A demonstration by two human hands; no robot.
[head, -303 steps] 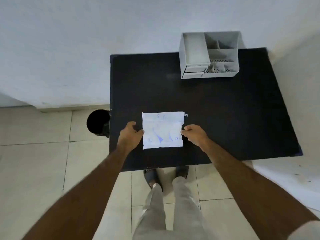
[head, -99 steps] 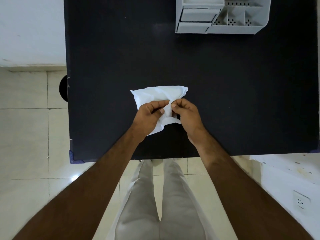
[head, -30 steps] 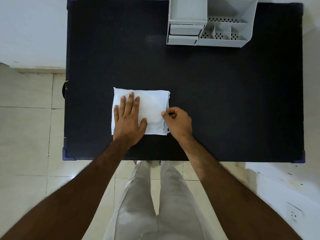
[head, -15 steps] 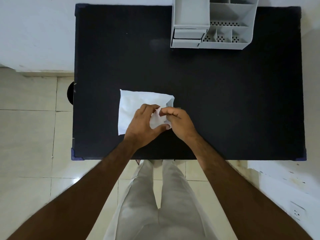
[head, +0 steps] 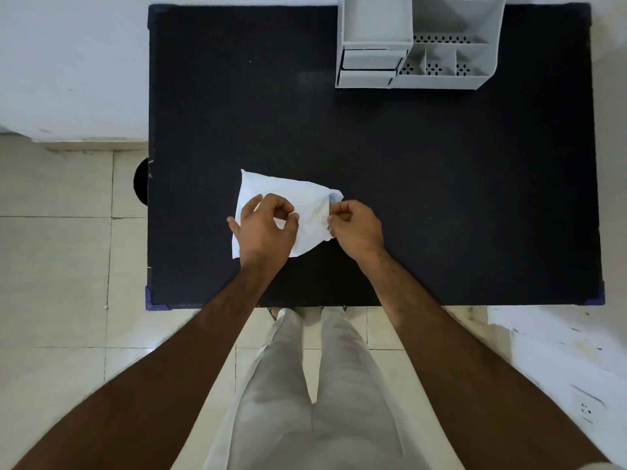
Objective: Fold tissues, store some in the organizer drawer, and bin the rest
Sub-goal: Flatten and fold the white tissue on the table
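Note:
A white tissue (head: 298, 198) lies partly lifted and creased on the black table (head: 441, 198), near its front edge. My left hand (head: 266, 228) pinches the tissue's middle between thumb and fingers. My right hand (head: 354, 227) pinches the tissue's right edge. The grey organizer (head: 417, 42) stands at the back of the table, its two small drawers (head: 369, 67) shut at the front left. A dark round bin (head: 140, 179) shows on the floor, mostly hidden behind the table's left edge.
White walls run along the back and right. Beige floor tiles lie to the left and below. My legs stand at the table's front edge. A wall socket (head: 585, 408) sits at the lower right.
The tissue lay flat under my left palm a second ago. Both hands then gathered at its lower right and have now spread apart, pulling the sheet up into a slanted, creased shape.

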